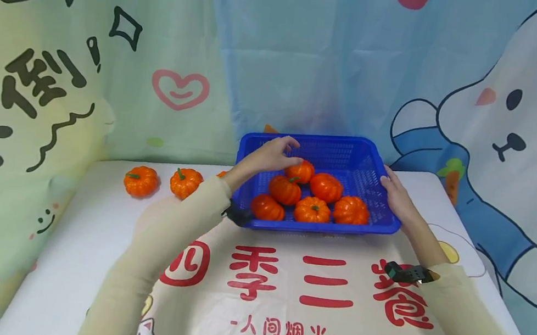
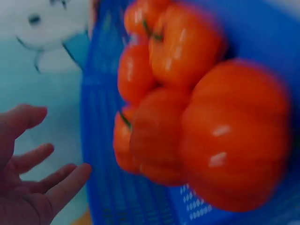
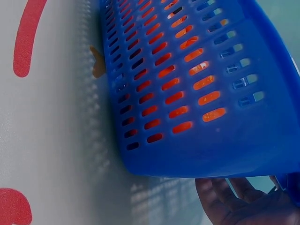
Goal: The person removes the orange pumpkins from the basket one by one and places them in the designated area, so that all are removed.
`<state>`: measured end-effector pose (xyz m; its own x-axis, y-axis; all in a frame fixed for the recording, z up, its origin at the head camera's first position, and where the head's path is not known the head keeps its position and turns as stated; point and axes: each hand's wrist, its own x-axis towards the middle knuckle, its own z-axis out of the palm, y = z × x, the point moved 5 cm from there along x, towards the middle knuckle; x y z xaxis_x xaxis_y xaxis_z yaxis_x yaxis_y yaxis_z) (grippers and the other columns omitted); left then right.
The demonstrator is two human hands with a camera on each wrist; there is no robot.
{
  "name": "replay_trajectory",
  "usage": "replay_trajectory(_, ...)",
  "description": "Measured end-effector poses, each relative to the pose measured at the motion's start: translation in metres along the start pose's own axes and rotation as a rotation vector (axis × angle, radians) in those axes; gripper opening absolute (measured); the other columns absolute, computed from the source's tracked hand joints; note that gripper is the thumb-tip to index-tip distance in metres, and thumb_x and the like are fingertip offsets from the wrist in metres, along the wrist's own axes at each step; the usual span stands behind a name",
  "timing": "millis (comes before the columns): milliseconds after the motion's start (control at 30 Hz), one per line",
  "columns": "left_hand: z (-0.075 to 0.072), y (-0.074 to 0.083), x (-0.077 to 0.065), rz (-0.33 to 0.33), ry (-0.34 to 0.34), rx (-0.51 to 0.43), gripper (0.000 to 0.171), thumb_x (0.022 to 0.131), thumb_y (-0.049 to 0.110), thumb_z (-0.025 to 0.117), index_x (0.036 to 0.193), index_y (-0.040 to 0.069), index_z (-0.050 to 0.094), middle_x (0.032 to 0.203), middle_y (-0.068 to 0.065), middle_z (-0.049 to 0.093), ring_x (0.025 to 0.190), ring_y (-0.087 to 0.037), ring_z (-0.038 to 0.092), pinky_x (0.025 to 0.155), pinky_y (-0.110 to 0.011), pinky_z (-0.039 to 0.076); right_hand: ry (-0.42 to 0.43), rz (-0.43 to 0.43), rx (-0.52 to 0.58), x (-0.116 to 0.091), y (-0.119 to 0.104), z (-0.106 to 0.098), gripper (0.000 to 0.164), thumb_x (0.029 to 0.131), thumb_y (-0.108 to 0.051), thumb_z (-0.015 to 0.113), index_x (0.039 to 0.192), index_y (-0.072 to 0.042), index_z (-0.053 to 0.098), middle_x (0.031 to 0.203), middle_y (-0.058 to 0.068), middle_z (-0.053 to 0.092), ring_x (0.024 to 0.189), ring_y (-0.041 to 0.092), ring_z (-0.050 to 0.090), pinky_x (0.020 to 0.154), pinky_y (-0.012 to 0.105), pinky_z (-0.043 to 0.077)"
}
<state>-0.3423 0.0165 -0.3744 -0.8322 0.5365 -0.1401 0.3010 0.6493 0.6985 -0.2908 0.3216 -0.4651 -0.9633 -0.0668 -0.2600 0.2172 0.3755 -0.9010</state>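
A blue plastic basket [image 1: 382, 216] with slotted walls holds several small orange pumpkins [image 1: 312, 210], some with green stems. My left hand [image 1: 272, 155] reaches over the basket's left part, its fingertips close to the rearmost pumpkin [image 1: 300, 172]. In the left wrist view, the fingers of that hand [image 2: 42, 173] are spread and loosely bent with nothing between them, while the big pumpkin [image 2: 234, 136] nearby looks blurred. At the basket's right end, my right hand [image 1: 398, 196] holds the rim. Part of that hand [image 3: 248, 201] is hidden by the basket wall in the right wrist view.
Left of the basket, a pumpkin [image 1: 141, 182] and another pumpkin [image 1: 186, 183] lie on the white table [image 1: 86, 240]; a further one is mostly hidden behind my left arm. A printed mat [image 1: 290, 325] lies in front. A patterned curtain [image 1: 291, 54] hangs close behind the basket.
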Motion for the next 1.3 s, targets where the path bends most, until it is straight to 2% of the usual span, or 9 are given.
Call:
replay_trajectory(100, 0.000, -0.006, 0.030, -0.083, 0.005, 0.001, 0.053, 0.096, 0.032, 0.058, 0.141, 0.007, 0.045, 0.144, -0.017, 0.048, 0.131, -0.031, 0.049, 0.108, -0.043, 0.043, 0.010, -0.003, -0.003, -0.002, 0.001, 0.000, 0.061, 0.105, -0.044, 0.017, 0.156, -0.024, -0.010, 0.162, 0.022, 0.003, 0.147, 0.048, 0.013, 0.117, 0.066, 0.012)
replay_trajectory(200, 0.004, -0.016, 0.046, -0.181, -0.008, -0.026, 0.054, 0.096, 0.034, 0.058, 0.142, 0.009, 0.045, 0.148, -0.014, 0.045, 0.134, -0.031, 0.046, 0.111, -0.043, 0.039, 0.004, 0.003, 0.005, -0.002, 0.002, 0.002, 0.061, 0.105, -0.046, 0.017, 0.155, -0.026, -0.011, 0.163, 0.021, 0.003, 0.147, 0.048, 0.014, 0.117, 0.067, 0.012)
replay_trajectory(333, 0.019, -0.031, 0.053, -0.275, -0.093, -0.040, 0.060, 0.094, 0.039, 0.060, 0.145, 0.013, 0.044, 0.154, -0.009, 0.038, 0.141, -0.027, 0.038, 0.117, -0.041, 0.034, 0.001, 0.006, -0.001, 0.000, 0.002, 0.002, 0.061, 0.105, -0.046, 0.016, 0.155, -0.026, -0.011, 0.163, 0.020, 0.003, 0.147, 0.048, 0.013, 0.116, 0.067, 0.012)
replay_trajectory(533, 0.035, -0.046, 0.055, -0.298, -0.163, -0.042, 0.069, 0.091, 0.044, 0.063, 0.148, 0.015, 0.038, 0.155, -0.009, 0.035, 0.143, -0.027, 0.035, 0.118, -0.041, 0.032, 0.006, 0.002, -0.008, 0.001, -0.001, 0.000, 0.060, 0.105, -0.044, 0.016, 0.156, -0.024, -0.010, 0.163, 0.020, 0.002, 0.148, 0.047, 0.011, 0.118, 0.066, 0.010)
replay_trajectory(867, 0.044, -0.047, 0.060, -0.267, -0.190, 0.036, 0.079, 0.086, 0.040, 0.070, 0.149, 0.012, 0.032, 0.149, -0.012, 0.041, 0.135, -0.027, 0.043, 0.113, -0.040, 0.038, -0.003, 0.002, 0.007, -0.003, -0.003, 0.004, 0.062, 0.105, -0.044, 0.017, 0.156, -0.022, -0.010, 0.163, 0.020, 0.002, 0.148, 0.046, 0.011, 0.118, 0.065, 0.009)
replay_trajectory(933, 0.041, -0.045, 0.060, -0.257, -0.160, 0.046, 0.078, 0.085, 0.039, 0.071, 0.148, 0.012, 0.034, 0.147, -0.012, 0.044, 0.134, -0.027, 0.045, 0.112, -0.040, 0.040, -0.004, 0.007, 0.010, -0.003, -0.002, 0.004, 0.062, 0.105, -0.044, 0.017, 0.156, -0.022, -0.010, 0.163, 0.020, 0.002, 0.148, 0.045, 0.010, 0.119, 0.064, 0.008)
replay_trajectory(1033, 0.029, -0.037, 0.057, -0.206, -0.076, 0.063, 0.076, 0.084, 0.038, 0.074, 0.145, 0.011, 0.039, 0.142, -0.013, 0.049, 0.128, -0.028, 0.050, 0.109, -0.040, 0.043, -0.002, 0.007, 0.005, -0.002, -0.002, 0.004, 0.061, 0.105, -0.044, 0.017, 0.156, -0.023, -0.010, 0.163, 0.019, 0.002, 0.149, 0.045, 0.010, 0.118, 0.065, 0.008)
replay_trajectory(1167, 0.000, -0.018, 0.038, -0.084, 0.035, 0.041, 0.073, 0.082, 0.038, 0.075, 0.141, 0.011, 0.041, 0.136, -0.013, 0.053, 0.118, -0.028, 0.056, 0.099, -0.039, 0.050, 0.002, 0.000, 0.004, -0.001, -0.002, 0.002, 0.060, 0.105, -0.043, 0.017, 0.156, -0.024, -0.010, 0.163, 0.018, 0.001, 0.149, 0.045, 0.010, 0.118, 0.064, 0.009)
replay_trajectory(1300, -0.027, -0.001, -0.003, 0.034, 0.070, -0.003, 0.072, 0.080, 0.038, 0.077, 0.139, 0.014, 0.042, 0.135, -0.012, 0.053, 0.111, -0.025, 0.059, 0.091, -0.037, 0.053, 0.004, -0.001, -0.004, -0.001, -0.001, 0.001, 0.060, 0.105, -0.043, 0.017, 0.156, -0.024, -0.009, 0.163, 0.020, 0.003, 0.148, 0.045, 0.011, 0.119, 0.064, 0.009)
